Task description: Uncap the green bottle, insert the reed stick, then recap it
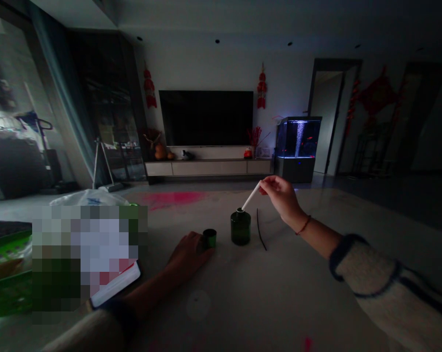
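Observation:
A dark green glass bottle (240, 229) with a short narrow neck stands upright on the table. My right hand (280, 194) is closed in a pinch on the upper end of a white stick (251, 196). The stick slants down to the left, and its lower end is at the bottle's mouth; how far it goes in, I cannot tell. Left of the bottle, my left hand (191, 254) rests on the table with its fingers round a small green cup (210, 238). A thin black rod (260, 230), slightly curved, lies just right of the bottle.
At the left are a green basket (8, 288), a clear plastic bag (89, 197) and a white flat object (118, 286) beside a blurred-out patch. Pink stains (173, 198) mark the table (243, 303). Beyond it are a television (206, 118), a low cabinet (209, 168) and a lit fish tank (298, 139).

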### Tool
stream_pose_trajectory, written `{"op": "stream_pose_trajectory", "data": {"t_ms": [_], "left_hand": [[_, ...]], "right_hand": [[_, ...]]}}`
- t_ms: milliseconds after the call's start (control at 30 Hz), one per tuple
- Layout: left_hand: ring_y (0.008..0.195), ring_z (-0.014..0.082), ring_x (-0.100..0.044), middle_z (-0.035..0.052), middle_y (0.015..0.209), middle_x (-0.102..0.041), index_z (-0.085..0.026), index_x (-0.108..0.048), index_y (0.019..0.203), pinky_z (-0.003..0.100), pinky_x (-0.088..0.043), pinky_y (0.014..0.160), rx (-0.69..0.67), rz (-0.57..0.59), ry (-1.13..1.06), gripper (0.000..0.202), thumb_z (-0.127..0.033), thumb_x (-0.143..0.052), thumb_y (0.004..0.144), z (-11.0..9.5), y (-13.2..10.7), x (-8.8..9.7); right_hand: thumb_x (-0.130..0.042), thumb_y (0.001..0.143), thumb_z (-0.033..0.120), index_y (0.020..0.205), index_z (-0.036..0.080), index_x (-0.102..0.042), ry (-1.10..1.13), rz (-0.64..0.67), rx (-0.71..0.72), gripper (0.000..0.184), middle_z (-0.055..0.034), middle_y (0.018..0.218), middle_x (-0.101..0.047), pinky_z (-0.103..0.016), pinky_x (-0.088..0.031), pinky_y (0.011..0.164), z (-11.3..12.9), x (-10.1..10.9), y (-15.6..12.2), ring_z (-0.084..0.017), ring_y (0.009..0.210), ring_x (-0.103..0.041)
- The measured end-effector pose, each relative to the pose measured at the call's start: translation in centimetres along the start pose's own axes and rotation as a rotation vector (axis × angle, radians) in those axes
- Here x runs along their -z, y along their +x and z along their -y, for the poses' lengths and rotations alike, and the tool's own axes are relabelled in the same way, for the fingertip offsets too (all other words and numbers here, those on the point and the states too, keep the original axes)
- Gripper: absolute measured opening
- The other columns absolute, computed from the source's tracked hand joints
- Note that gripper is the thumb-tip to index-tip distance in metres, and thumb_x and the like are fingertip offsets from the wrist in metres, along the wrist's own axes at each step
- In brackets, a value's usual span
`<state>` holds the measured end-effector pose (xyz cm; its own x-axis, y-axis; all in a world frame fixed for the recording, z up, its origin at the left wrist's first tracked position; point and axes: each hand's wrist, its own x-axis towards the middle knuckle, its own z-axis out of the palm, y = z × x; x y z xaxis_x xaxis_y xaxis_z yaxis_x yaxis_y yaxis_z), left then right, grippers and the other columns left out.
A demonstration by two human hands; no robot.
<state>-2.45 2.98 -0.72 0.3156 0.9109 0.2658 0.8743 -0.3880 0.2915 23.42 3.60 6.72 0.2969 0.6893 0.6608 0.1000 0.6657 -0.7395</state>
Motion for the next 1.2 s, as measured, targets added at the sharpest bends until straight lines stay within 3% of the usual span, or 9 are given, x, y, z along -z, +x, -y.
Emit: {"op": "stream_pose_trajectory", "data": {"t_ms": [100, 333, 667, 900, 1200], "left_hand": [[0.092, 0.0236, -0.051, 0.0099, 0.101, -0.056, -0.016, -0.055, 0.094, 0.033, -0.041, 0.080, -0.006, 0.001, 0.002, 0.043, -0.050, -0.045, 0.069, 0.1, 0.0, -0.1], [0.093, 0.0229, -0.051, 0.0085, 0.101, -0.056, -0.018, -0.054, 0.093, 0.033, -0.041, 0.080, -0.007, -0.011, 0.003, 0.040, -0.050, -0.046, 0.070, 0.3, 0.1, -0.3], [0.092, 0.0244, -0.051, 0.0099, 0.100, -0.055, -0.016, -0.055, 0.091, 0.035, -0.041, 0.079, -0.035, -0.005, 0.019, 0.041, -0.049, -0.044, 0.070, -0.2, 0.0, -0.1], [0.097, 0.0257, -0.050, 0.0103, 0.105, -0.055, -0.017, -0.054, 0.101, 0.035, -0.039, 0.083, -0.013, -0.002, 0.009, 0.046, -0.050, -0.046, 0.069, -0.2, 0.1, -0.2], [0.094, 0.0248, -0.051, 0.0100, 0.103, -0.055, -0.016, -0.054, 0.099, 0.035, -0.040, 0.081, -0.033, 0.012, 0.021, 0.045, -0.049, -0.045, 0.070, 0.4, 0.3, -0.5]], "right_hand": [[-0.060, 0.066, 0.036, 0.071, 0.017, -0.049, -0.002, -0.031, 0.002, 0.023, -0.0003, 0.064, -0.057, -0.027, -0.048, 0.063, -0.5, -0.4, -0.4, -0.012, 0.061, -0.057], [-0.058, 0.068, 0.034, 0.073, 0.018, -0.049, -0.165, 0.116, 0.026, 0.019, -0.0040, 0.073, -0.059, -0.029, -0.047, 0.068, -1.7, -1.5, -2.2, -0.015, 0.071, -0.058], [-0.054, 0.072, 0.024, 0.073, 0.019, -0.059, -0.477, 0.323, 0.250, 0.007, -0.0019, 0.075, -0.063, -0.030, -0.044, 0.074, -2.0, -1.3, -3.1, -0.014, 0.075, -0.057], [-0.055, 0.071, 0.024, 0.074, 0.017, -0.062, -0.463, 0.400, 0.118, 0.010, -0.0031, 0.073, -0.065, -0.028, -0.044, 0.068, -2.2, -1.6, -2.7, -0.013, 0.069, -0.059], [-0.056, 0.069, 0.020, 0.071, 0.016, -0.061, -0.479, 0.385, 0.176, 0.007, -0.0024, 0.071, -0.064, -0.027, -0.044, 0.068, -2.1, -1.6, -2.5, -0.012, 0.067, -0.058]]}}
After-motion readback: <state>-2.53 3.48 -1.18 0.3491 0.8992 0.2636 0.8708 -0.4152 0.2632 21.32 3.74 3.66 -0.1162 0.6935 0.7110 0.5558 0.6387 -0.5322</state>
